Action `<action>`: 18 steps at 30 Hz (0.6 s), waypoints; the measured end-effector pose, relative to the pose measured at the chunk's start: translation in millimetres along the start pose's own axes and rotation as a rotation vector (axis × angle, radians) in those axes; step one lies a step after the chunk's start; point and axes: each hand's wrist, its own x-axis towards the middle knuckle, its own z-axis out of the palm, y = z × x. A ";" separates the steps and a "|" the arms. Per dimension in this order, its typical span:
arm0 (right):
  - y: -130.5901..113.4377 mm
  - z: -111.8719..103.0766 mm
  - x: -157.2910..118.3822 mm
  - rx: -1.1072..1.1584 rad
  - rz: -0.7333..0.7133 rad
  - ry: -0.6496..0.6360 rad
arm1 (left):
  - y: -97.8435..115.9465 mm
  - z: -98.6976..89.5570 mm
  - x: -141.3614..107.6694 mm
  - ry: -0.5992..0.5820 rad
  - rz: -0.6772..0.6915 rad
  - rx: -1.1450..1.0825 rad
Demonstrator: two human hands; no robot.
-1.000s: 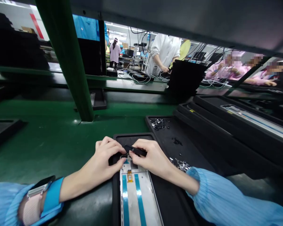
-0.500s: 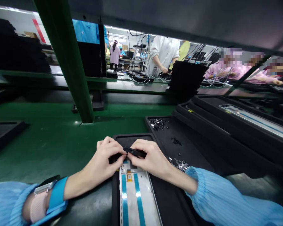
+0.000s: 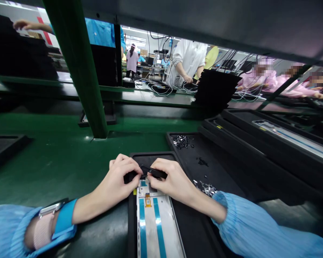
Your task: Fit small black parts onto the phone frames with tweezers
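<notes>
You're in an electronics factory, at a long green workbench (image 3: 56, 157) on an assembly line, with black parts trays (image 3: 201, 157) beside you and co-workers in smocks (image 3: 188, 59) among tangled cables (image 3: 161, 89) across the line.

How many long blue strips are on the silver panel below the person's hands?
2. One blue strip runs lengthwise down the left part of the silver phone frame; the other runs beside it on the right. Both leave the bottom of the view, so their lower ends are hidden.

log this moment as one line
left hand: pinching black strip | right hand: pinching same strip | below hands: phone frame in black tray
</notes>
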 end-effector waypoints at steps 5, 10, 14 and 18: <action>1.9 2.3 -0.9 -0.036 0.017 0.018 | -0.8 0.8 -0.1 0.022 0.019 0.003; 4.7 6.5 -2.6 -0.050 0.003 0.026 | -0.3 0.2 0.2 -0.003 0.031 0.024; 4.7 8.7 -3.9 -0.088 -0.033 0.006 | 0.0 -1.5 -0.3 -0.022 0.036 0.017; 3.2 8.7 -4.9 -0.135 -0.053 -0.042 | 1.0 -2.7 -0.1 -0.034 0.045 0.009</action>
